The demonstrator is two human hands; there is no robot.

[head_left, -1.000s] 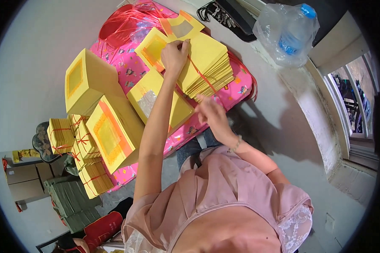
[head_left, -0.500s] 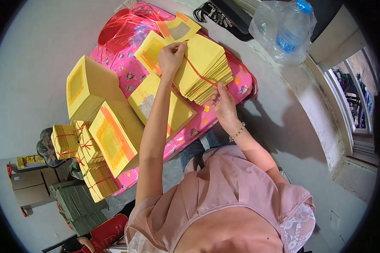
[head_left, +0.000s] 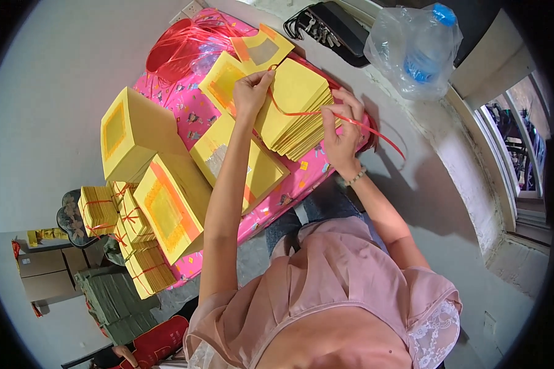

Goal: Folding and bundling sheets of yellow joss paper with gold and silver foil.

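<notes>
A stack of yellow paper packets (head_left: pixel 297 101) lies on the pink patterned cloth (head_left: pixel 191 117). Over its top runs a thin red ribbon (head_left: pixel 295 114), slack between my two hands. My left hand (head_left: pixel 251 95) pinches the ribbon near the stack's far edge. At the stack's right side, my right hand (head_left: pixel 345 132) has its fingers curled, with the ribbon passing between thumb and fingers. A loose tail of it sticks out to the right. How the ribbon runs underneath the stack is hidden.
Yellow boxes with orange borders (head_left: pixel 172 206) stand left. Beyond them are small bundles tied with red ribbon (head_left: pixel 148 270). Loose red ribbons (head_left: pixel 197 43) lie at the far end. A bagged plastic bottle (head_left: pixel 421 55) and a black case with keys (head_left: pixel 332 31) rest on the ledge.
My right hand has moved up and slightly right. The ribbon, pulled straight before, now sags, with a longer tail past that hand. My left hand keeps its pinch at the far edge.
</notes>
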